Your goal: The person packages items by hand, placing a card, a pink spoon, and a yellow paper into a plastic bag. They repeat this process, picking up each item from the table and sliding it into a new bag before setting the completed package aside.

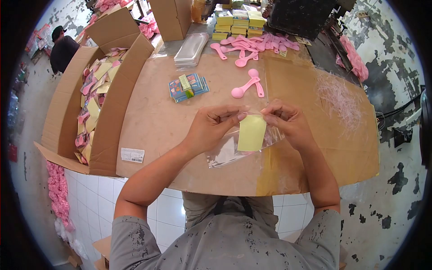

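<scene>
Between my two hands hangs a clear plastic bag (273,135) with a pale yellow card (251,133) in or against it. My left hand (219,124) pinches the bag's top left corner, and my right hand (289,122) pinches the top right. Below them, more clear plastic (224,150) lies on the cardboard; I cannot tell whether it is a separate bag. Just beyond my fingers, two pink spoons (245,87) lie crossed. Left of these sits a banded bundle of blue printed cards (198,86).
An open carton (121,85) of packed pink spoons and cards stands at left. At the back are a stack of clear bags (191,50), a pink spoon pile (265,43) and stacks of cards (240,20). Plastic strands (344,96) lie at right. Another person (64,51) is far left.
</scene>
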`<state>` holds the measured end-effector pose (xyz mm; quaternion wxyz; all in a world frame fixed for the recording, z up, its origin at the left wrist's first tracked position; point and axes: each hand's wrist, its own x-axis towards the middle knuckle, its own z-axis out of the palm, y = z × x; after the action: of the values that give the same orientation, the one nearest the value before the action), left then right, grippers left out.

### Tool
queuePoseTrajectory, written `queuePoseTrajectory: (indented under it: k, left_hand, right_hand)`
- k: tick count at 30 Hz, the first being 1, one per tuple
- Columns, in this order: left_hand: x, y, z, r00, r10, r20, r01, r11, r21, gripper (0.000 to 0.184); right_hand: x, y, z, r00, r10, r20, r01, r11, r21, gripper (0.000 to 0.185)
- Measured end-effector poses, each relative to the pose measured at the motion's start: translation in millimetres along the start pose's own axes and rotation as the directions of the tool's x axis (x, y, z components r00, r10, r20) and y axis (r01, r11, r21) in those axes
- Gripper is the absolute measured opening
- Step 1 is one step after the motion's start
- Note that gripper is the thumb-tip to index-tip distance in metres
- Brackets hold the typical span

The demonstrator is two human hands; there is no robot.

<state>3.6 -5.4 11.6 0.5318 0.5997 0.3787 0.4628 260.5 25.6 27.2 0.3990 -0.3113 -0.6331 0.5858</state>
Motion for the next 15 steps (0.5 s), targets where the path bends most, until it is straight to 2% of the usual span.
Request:
queuePoseTrajectory:
  k: [3, 5, 8, 11, 15]
  left_hand:
    - [-0.4, 1.6, -2.6, 0.998, 0.048, 0.042, -0.049, 0.999, 0.02, 0.025]
    - [-0.3, 1.3, -2.4, 0.993, 0.097, 0.064, -0.097, 0.995, -0.003, 0.028]
    - [-1.3, 4.2, -6.2, 0.997, 0.031, 0.068, -0.027, 0.998, -0.061, 0.028]
    - [1.3, 0.8, -4.9, 0.996, -0.058, 0.062, 0.07, 0.973, -0.222, 0.034]
    - [2.8, -2.3, -6.7, 0.994, -0.08, 0.079, 0.086, 0.994, -0.074, 0.029]
  right_hand:
    - [-0.5, 6.8, -2.5, 0.999, -0.051, -0.016, 0.051, 0.999, 0.017, 0.015]
    - [-1.3, 5.4, -7.2, 1.0, -0.002, -0.013, 0.002, 0.999, -0.036, 0.016]
    - [-2.8, 1.4, -9.8, 1.0, 0.024, -0.018, -0.025, 0.998, -0.065, 0.016]
    - [-4.0, 2.9, -6.8, 0.998, 0.056, -0.015, -0.056, 0.998, -0.015, 0.015]
    - [-4.0, 3.7, -5.3, 0.996, 0.088, -0.025, -0.088, 0.996, -0.007, 0.015]
